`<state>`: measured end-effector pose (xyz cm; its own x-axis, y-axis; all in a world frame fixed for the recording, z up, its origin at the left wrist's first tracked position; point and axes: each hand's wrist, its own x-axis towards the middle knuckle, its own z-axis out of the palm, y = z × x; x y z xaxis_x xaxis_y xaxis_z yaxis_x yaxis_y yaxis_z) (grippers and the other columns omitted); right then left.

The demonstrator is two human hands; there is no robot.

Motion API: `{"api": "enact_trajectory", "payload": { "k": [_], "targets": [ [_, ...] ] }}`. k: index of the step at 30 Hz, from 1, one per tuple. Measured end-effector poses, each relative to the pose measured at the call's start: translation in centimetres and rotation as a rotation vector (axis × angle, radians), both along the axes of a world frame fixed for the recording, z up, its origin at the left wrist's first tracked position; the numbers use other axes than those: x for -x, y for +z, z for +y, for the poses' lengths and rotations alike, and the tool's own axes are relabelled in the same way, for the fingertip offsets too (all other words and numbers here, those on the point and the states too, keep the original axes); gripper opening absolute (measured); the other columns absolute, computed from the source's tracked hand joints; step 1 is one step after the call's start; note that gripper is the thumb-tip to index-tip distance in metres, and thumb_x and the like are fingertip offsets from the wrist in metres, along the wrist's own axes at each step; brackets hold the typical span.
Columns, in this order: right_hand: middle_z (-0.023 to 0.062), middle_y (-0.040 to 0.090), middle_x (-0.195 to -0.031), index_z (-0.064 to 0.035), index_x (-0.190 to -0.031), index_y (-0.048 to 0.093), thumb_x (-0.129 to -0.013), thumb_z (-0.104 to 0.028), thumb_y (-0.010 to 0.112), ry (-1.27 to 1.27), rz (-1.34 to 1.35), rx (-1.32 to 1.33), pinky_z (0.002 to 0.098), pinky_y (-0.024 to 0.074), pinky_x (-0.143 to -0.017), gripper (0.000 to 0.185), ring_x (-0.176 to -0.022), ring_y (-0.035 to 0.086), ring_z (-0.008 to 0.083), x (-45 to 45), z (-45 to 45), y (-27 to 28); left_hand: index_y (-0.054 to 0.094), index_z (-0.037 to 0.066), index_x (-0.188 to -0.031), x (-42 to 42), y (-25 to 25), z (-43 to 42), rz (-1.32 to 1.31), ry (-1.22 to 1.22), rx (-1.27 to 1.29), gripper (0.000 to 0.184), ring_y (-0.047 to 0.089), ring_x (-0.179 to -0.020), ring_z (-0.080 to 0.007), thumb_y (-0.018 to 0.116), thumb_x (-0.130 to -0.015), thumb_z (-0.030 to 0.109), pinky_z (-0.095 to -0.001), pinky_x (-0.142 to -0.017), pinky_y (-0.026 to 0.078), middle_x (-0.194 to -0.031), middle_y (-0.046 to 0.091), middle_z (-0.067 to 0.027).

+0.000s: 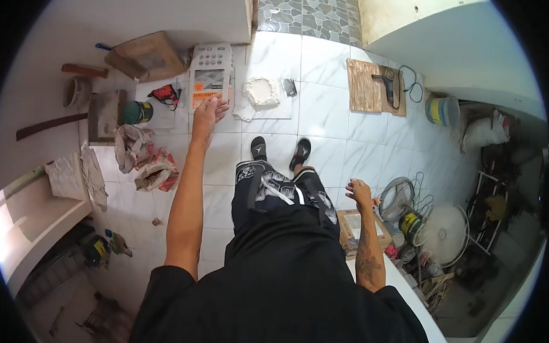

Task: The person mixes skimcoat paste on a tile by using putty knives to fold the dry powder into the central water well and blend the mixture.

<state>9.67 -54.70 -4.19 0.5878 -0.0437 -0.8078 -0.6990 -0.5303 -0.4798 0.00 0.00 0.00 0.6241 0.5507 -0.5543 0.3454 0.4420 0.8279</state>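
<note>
My left hand (pixel 210 116) is stretched forward with its fingers extended and holds nothing. In the picture it overlaps the lower edge of a printed white-and-orange bag (pixel 210 72) on the tiles; whether it touches the bag I cannot tell. Right of the bag, a ring-shaped heap of white powder or paste (pixel 262 92) lies on a pale board, with a small dark flat plate (pixel 289 87) at its edge. My right hand (pixel 359 192) hangs at my side, fingers loosely bent and apart, nothing visible in them. Below it is a cardboard box (pixel 351 225).
A power tool with a cord (pixel 387 85) rests on wooden boards (pixel 366 84) at the right. Crumpled sacks (pixel 156 170), a green bucket (pixel 136 112) and a red tool (pixel 165 95) are on the left. A fan (pixel 444 235) and clutter line the right side.
</note>
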Motion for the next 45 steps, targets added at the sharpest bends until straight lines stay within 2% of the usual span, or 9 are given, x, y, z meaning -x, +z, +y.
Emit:
{"api": "enact_trajectory", "payload": {
  "k": [5,11,21,23,31,34,36,42,45],
  "targets": [
    [0.0132,0.066,-0.104,0.0014,-0.116,0.060,-0.096,-0.030,0.054,0.219,0.091,-0.022,0.0353,0.0573,-0.071,0.038,-0.092,0.067,0.0217,-6.6,3.5,-3.1,0.055,0.003,-0.130,-0.3,0.2,-5.1,0.125,-0.018,-0.019,0.039,0.066,-0.102,-0.0188,0.044,-0.103,0.029,-0.0313,-0.087,0.051,-0.115,0.067,-0.0111],
    [0.0110,0.066,-0.089,0.0026,-0.108,0.064,-0.093,-0.029,0.056,0.591,0.154,0.012,0.0331,0.0576,-0.062,0.036,-0.080,0.066,0.0184,-16.7,10.2,-16.2,0.056,-0.001,-0.126,0.4,-5.3,-12.4,0.284,0.186,0.055,0.036,0.066,-0.099,-0.0188,0.046,-0.102,0.024,-0.0299,-0.086,0.051,-0.111,0.067,-0.0137],
    [0.0128,0.067,-0.073,0.0066,-0.101,0.067,-0.089,-0.030,0.059,0.975,-0.036,0.103,0.0323,0.0544,-0.054,0.039,-0.061,0.064,0.0190,-29.1,22.4,-41.5,0.058,-0.003,-0.123,-9.4,-23.8,-17.2,0.245,-0.011,0.040,0.030,0.065,-0.100,-0.0188,0.051,-0.100,0.015,-0.0290,-0.089,0.050,-0.110,0.068,-0.0147],
    [0.0273,0.069,-0.092,0.0031,-0.099,0.070,-0.085,-0.038,0.058,1.093,-0.173,0.153,0.0447,0.0520,-0.085,0.045,-0.091,0.068,0.0380,-30.4,25.0,-47.1,0.058,-0.003,-0.122,-11.6,-28.6,-16.7,0.217,-0.033,0.022,0.029,0.066,-0.100,-0.0187,0.052,-0.100,0.015,-0.0293,-0.090,0.049,-0.110,0.068,-0.0149],
    [0.0313,0.066,-0.101,0.0100,-0.096,0.064,-0.083,-0.047,0.064,1.107,-0.464,0.284,0.0456,0.0501,-0.090,0.058,-0.103,0.064,0.0422,-33.7,31.5,-65.1,0.062,0.002,-0.118,-14.3,-44.9,-9.8,0.182,-0.693,-0.152,0.028,0.065,-0.100,-0.0226,0.055,-0.097,0.019,-0.0346,-0.087,0.051,-0.106,0.068,-0.0162],
    [0.0283,0.068,-0.090,0.0112,-0.087,0.063,-0.076,-0.054,0.072,1.066,-0.348,0.284,0.0445,0.0531,-0.077,0.067,-0.088,0.068,0.0371,-36.1,33.0,-68.6,0.063,0.002,-0.114,-11.3,-53.7,-4.0,0.150,-1.035,-0.342,0.029,0.069,-0.087,-0.0248,0.056,-0.095,0.023,-0.0366,-0.081,0.053,-0.097,0.068,-0.0175],
    [0.0239,0.067,-0.085,0.0127,-0.088,0.064,-0.077,-0.053,0.073,1.056,-0.199,0.248,0.0414,0.0559,-0.064,0.067,-0.076,0.068,0.0309,-37.5,33.4,-70.2,0.063,-0.001,-0.113,-9.7,-59.4,0.8,0.471,-1.205,-0.237,0.037,0.071,-0.073,-0.0245,0.056,-0.095,0.031,-0.0364,-0.070,0.056,-0.097,0.068,-0.0179],
    [0.0157,0.065,-0.076,0.0093,-0.085,0.064,-0.081,-0.041,0.076,0.967,0.037,0.114,0.0385,0.0577,-0.061,0.051,-0.068,0.066,0.0235,-40.4,33.9,-72.3,0.064,-0.005,-0.107,-5.6,-68.4,7.8,1.015,-0.758,-0.004,0.066,0.070,-0.065,-0.0275,0.057,-0.088,0.058,-0.0354,-0.053,0.056,-0.086,0.067,-0.0182],
    [0.0102,0.056,-0.060,0.0044,-0.066,0.057,-0.084,-0.023,0.075,0.886,0.006,0.045,0.0289,0.0444,-0.041,0.037,-0.044,0.050,0.0157,-40.2,34.2,-70.7,0.061,-0.009,-0.100,-4.2,-70.9,7.1,1.013,-0.648,-0.104,0.072,0.070,-0.064,-0.0270,0.062,-0.085,0.060,-0.0348,-0.051,0.055,-0.082,0.066,-0.0157]
  ]
}}
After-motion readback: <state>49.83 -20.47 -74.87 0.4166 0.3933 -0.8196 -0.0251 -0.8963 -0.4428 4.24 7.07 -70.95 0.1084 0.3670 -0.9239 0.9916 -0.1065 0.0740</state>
